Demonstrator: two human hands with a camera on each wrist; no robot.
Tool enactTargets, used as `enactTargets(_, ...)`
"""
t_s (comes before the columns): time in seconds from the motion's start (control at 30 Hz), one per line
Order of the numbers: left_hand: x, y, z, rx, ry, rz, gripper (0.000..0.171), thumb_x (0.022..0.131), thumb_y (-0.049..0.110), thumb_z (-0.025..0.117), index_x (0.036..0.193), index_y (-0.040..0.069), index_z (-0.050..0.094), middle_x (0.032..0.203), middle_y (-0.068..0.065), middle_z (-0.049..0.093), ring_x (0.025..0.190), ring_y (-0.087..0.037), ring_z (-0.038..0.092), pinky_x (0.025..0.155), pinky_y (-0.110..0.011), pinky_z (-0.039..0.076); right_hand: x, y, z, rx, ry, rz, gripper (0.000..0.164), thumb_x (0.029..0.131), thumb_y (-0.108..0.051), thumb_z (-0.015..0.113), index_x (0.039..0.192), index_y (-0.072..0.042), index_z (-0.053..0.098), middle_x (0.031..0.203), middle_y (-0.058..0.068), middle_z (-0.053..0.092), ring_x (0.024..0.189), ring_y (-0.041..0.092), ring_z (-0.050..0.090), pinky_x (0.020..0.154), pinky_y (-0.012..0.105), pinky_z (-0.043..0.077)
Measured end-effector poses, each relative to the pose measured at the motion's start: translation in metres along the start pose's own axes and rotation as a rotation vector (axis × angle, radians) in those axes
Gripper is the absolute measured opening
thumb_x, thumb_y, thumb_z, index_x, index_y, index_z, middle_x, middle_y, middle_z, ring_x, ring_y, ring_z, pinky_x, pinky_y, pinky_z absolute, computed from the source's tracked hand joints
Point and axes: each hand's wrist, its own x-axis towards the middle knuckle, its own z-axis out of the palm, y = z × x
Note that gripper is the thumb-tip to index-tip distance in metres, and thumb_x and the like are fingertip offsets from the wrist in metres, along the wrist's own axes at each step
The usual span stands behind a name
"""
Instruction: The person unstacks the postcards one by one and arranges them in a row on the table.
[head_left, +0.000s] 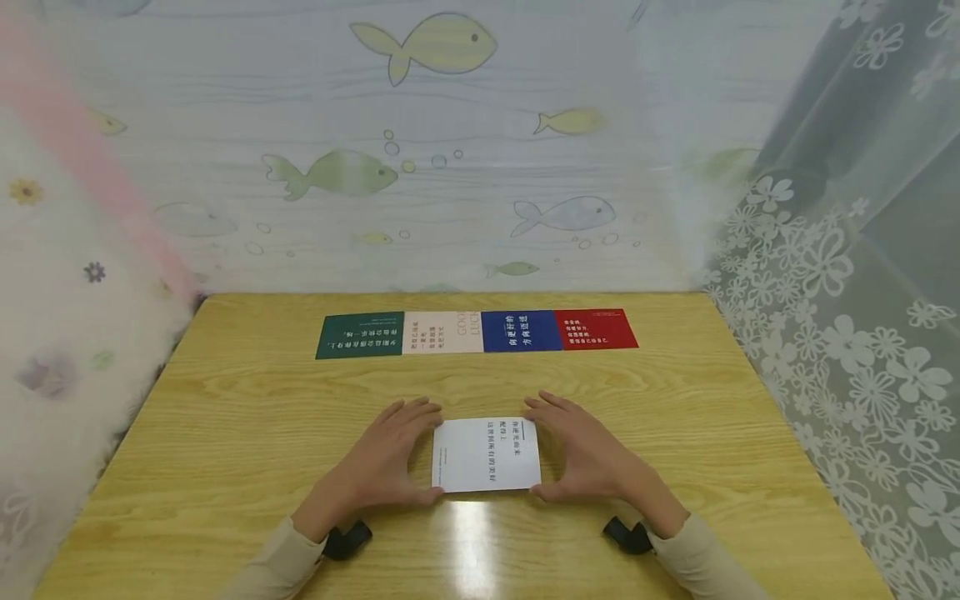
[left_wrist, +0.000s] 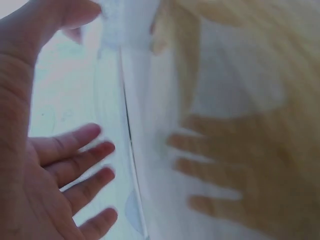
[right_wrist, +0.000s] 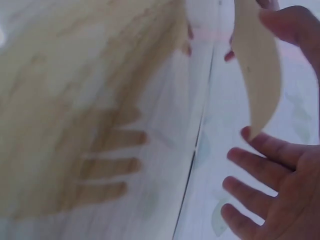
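Note:
A white card (head_left: 463, 454) printed with dark rotated characters is spanned by both hands above the wooden table. My left hand (head_left: 381, 460) grips its left edge, thumb at the near corner and fingers at the far one. Opposite it, my right hand (head_left: 588, 454) grips the right edge in the same way. Seen from the right wrist, the card (right_wrist: 260, 60) bows between thumb and index fingertip, the other fingers (right_wrist: 255, 200) spread apart. In the left wrist view glare washes out the card beside the left hand (left_wrist: 55, 185).
Toward the back of the wooden table (head_left: 240, 400), a green card (head_left: 360, 335), a pink card (head_left: 442, 333), a blue card (head_left: 521, 342) and a red card (head_left: 596, 331) form a row, side by side. A fish-patterned curtain (head_left: 465, 117) stands behind, and a lace curtain (head_left: 847, 333) at right.

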Motion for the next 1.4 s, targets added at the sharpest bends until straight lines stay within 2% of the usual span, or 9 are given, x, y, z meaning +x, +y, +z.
enactTargets(0.1,-0.003,-0.002,0.001,-0.018,0.024,0.019,0.097,0.067,0.059,0.085,0.144,0.008,0.055,0.146,-0.004,0.057,0.138,-0.024,0.050,0.121,-0.048,0.033,-0.001,0.002,-0.001,0.074,0.031,0.001,0.100,0.063,-0.051,0.090,0.147,-0.012,0.052,0.158,0.000,0.047,0.151,0.027,0.034,0.116,0.058,0.037)
enactTargets(0.33,-0.005,-0.004,-0.005,-0.090,0.062,0.039,0.100,0.065,0.059,0.089,0.144,0.009,0.055,0.142,-0.002,0.060,0.132,-0.023,0.054,0.114,-0.047,0.042,-0.002,0.004,-0.002,0.215,0.069,-0.007,0.102,0.061,-0.043,0.094,0.148,-0.013,0.049,0.156,-0.002,0.049,0.150,0.025,0.035,0.115,0.061,0.038)
enactTargets(0.47,-0.005,-0.005,-0.009,-0.101,0.071,0.033,0.098,0.064,0.058,0.089,0.144,0.011,0.055,0.142,0.000,0.060,0.133,-0.022,0.053,0.114,-0.047,0.043,-0.001,0.005,-0.003,0.248,0.098,-0.023,0.101,0.060,-0.041,0.095,0.147,-0.016,0.048,0.154,-0.002,0.049,0.148,0.025,0.038,0.115,0.058,0.039)
enactTargets(0.6,-0.006,-0.006,-0.011,-0.125,0.118,0.036,0.098,0.062,0.053,0.091,0.143,0.012,0.055,0.142,0.001,0.059,0.134,-0.022,0.053,0.113,-0.049,0.043,0.002,0.005,-0.003,0.253,0.142,-0.045,0.101,0.061,-0.042,0.095,0.146,-0.015,0.048,0.153,-0.005,0.049,0.143,0.024,0.045,0.114,0.054,0.043)
enactTargets(0.87,-0.011,-0.013,-0.015,-0.243,0.148,0.004,0.101,0.060,0.042,0.096,0.145,0.010,0.051,0.142,0.002,0.056,0.130,-0.025,0.055,0.108,-0.049,0.049,0.012,0.006,0.000,0.341,0.201,-0.126,0.102,0.060,-0.036,0.096,0.147,-0.014,0.047,0.146,0.001,0.056,0.136,0.025,0.052,0.113,0.050,0.044)
enactTargets(1.1,-0.016,-0.025,-0.014,-0.271,0.183,0.031,0.103,0.059,0.039,0.097,0.145,0.010,0.048,0.142,0.003,0.054,0.128,-0.027,0.055,0.106,-0.051,0.048,0.017,0.001,0.001,0.367,0.182,-0.143,0.100,0.061,-0.033,0.096,0.147,-0.015,0.047,0.146,-0.001,0.055,0.135,0.024,0.053,0.111,0.054,0.045)
enactTargets(1.23,-0.019,-0.030,-0.018,-0.340,0.194,0.048,0.105,0.059,0.030,0.099,0.147,0.013,0.045,0.146,0.002,0.051,0.132,-0.029,0.052,0.109,-0.051,0.046,0.022,-0.003,0.000,0.344,0.155,-0.145,0.100,0.063,-0.035,0.096,0.148,-0.018,0.045,0.146,-0.004,0.054,0.135,0.027,0.053,0.110,0.055,0.046)
enactTargets(1.4,-0.022,-0.036,-0.025,-0.401,0.225,0.072,0.105,0.060,0.022,0.098,0.149,0.011,0.045,0.148,-0.002,0.051,0.135,-0.026,0.049,0.115,-0.037,0.041,0.030,-0.007,0.000,0.343,0.151,-0.161,0.099,0.064,-0.033,0.095,0.148,-0.018,0.045,0.146,-0.004,0.055,0.134,0.026,0.054,0.110,0.055,0.047)
